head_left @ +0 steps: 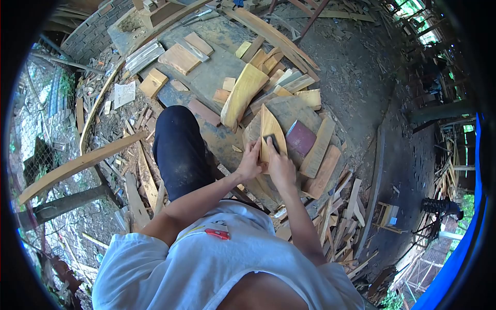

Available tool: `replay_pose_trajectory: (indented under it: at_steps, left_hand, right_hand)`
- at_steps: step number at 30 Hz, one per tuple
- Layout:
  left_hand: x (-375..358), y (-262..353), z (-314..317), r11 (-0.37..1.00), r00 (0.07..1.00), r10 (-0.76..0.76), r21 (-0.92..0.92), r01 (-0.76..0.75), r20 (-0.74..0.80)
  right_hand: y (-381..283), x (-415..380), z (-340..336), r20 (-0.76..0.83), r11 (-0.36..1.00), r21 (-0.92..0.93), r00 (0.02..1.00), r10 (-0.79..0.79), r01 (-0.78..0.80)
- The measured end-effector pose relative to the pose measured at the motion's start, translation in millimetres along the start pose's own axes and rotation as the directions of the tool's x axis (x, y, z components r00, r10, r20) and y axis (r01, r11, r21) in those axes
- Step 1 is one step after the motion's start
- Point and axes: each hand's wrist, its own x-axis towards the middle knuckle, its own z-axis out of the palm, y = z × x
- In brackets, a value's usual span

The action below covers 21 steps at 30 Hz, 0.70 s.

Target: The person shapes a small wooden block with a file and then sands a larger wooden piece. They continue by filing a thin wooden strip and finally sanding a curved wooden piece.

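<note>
A pointed, leaf-shaped wooden piece (pixel 269 123) stands out in front of me, its tip pointing away. My left hand (pixel 250 161) is closed on its lower left edge. In my right hand (pixel 281 166) is a small dark block (pixel 271 140), pressed against the face of the wooden piece. Both hands are close together above a round wooden stump (pixel 294 111). Just right of the piece, a sheet of dark red sandpaper (pixel 300 138) lies on the stump. What exactly the dark block is, I cannot tell.
A thick curved yellowish board (pixel 245 93) lies beyond my hands. Two planks (pixel 319 147) rest at the right. Several cut blocks (pixel 181 59) lie at the upper left. A long curved beam (pixel 82 166) extends at the left, and wood scraps (pixel 346 227) are heaped at the lower right.
</note>
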Motion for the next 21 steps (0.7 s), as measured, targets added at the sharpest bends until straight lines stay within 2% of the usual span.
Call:
replay_pose_trajectory:
  at_steps: [4,7,8,10,13,15,17,21]
  left_hand:
    - [-1.4,3.5,-0.5,0.999,1.0,-0.006,0.047,0.006,-0.001]
    - [-4.5,7.8,-2.0,0.997,0.999,-0.033,0.075,0.033,-0.005]
    - [-4.8,8.3,-2.6,0.997,1.0,-0.031,0.074,0.031,0.003]
    - [-4.8,7.6,-1.2,0.992,0.992,-0.122,0.033,0.121,0.02]
    - [-7.4,9.4,-0.4,0.994,0.994,-0.111,0.008,0.111,0.015]
    - [-6.7,13.8,-1.4,0.991,0.991,-0.133,-0.009,0.133,0.025]
    - [-6.5,16.2,-2.6,0.988,0.988,-0.151,-0.012,0.151,0.043]
    - [-4.0,12.1,-1.2,0.979,0.98,-0.192,-0.057,0.195,0.056]
  right_hand:
    - [-15.7,65.8,-7.7,-0.087,0.999,0.042,0.996,-0.009,0.013]
    - [-15.4,84.7,-3.7,-0.108,0.997,0.081,0.994,0.001,0.008]
    - [-9.6,73.9,0.3,-0.081,0.999,0.054,0.997,0.001,0.003]
    - [-2.2,31.2,-0.3,-0.053,1.0,0.02,0.999,0.012,-0.011]
    - [9.7,-36.6,13.9,-0.028,0.998,0.012,0.997,0.067,-0.066]
    - [11.1,-51.3,10.6,0.023,0.996,-0.024,0.996,0.083,-0.082]
    - [8.5,-49.9,5.9,0.069,0.993,-0.048,0.992,0.107,-0.104]
    - [2.6,21.9,2.1,-0.036,0.999,-0.042,0.999,0.032,-0.033]
